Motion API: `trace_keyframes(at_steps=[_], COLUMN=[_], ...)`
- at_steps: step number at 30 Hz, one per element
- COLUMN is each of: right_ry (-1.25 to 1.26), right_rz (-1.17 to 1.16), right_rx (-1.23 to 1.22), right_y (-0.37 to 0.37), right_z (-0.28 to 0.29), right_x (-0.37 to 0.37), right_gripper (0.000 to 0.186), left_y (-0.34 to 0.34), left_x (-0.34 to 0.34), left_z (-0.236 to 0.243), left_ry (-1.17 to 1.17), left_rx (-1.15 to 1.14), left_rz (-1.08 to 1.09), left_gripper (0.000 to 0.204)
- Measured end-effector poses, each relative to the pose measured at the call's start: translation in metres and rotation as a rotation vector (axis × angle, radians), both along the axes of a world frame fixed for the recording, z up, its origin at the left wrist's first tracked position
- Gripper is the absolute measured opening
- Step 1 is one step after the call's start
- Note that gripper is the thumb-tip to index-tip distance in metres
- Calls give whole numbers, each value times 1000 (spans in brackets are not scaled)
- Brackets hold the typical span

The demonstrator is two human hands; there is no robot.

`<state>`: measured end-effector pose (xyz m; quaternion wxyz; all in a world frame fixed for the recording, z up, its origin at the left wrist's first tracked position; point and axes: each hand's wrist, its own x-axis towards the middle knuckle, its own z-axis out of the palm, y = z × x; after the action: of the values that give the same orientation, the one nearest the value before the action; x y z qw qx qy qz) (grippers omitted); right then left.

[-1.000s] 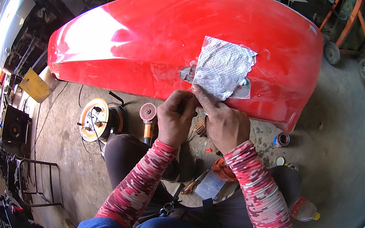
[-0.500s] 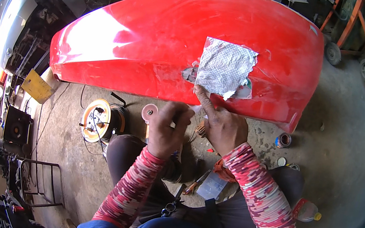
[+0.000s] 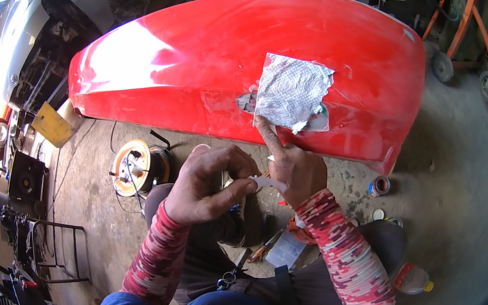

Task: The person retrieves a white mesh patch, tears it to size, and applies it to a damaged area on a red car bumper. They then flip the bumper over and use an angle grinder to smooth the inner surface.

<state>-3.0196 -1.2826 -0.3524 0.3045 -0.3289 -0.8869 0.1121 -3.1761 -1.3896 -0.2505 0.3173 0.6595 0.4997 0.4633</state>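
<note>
A red car body panel [image 3: 213, 29] lies across the floor in front of my knees. On it rests a white textured paper towel piece [image 3: 290, 92] with a torn right edge, over a clear sheet; a grey scuffed patch [image 3: 246, 101] shows beside it. My right hand [image 3: 299, 172] presses its outstretched index fingertip on the sheet's lower left corner; its other fingers are bent under and partly hidden. Nearer me, my left hand [image 3: 210, 179] pinches a short whitish strip [image 3: 268, 183], maybe tape, between thumb and fingers. The strip's free end reaches toward the right hand.
An orange cable reel [image 3: 132, 165] stands on the floor at left, near a yellow plate [image 3: 53, 125]. To the right are an open can [image 3: 379, 186] and a plastic bottle [image 3: 413, 279]. A clear box [image 3: 286, 249] lies between my legs.
My left hand has come nearer to me and turned, bringing the whitish strip into plain view. My right index finger stays on the sheet's corner. The view has shifted slightly.
</note>
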Motion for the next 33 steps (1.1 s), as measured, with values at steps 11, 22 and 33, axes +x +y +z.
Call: trace_keyframes(at_steps=[11,22,33], right_ry=[0,115,123], right_rz=[59,55,-156], right_rx=[-128,-173,-585], right_y=[-2,0,20], right_z=[19,20,38], right_x=[16,21,57], right_gripper=[77,46,28], left_y=[92,80,84], left_x=[-34,-29,23], left_z=[7,5,-16], left_ry=[520,677,398], left_rx=[331,293,162], left_rz=[406,313,192], left_gripper=[4,6,11])
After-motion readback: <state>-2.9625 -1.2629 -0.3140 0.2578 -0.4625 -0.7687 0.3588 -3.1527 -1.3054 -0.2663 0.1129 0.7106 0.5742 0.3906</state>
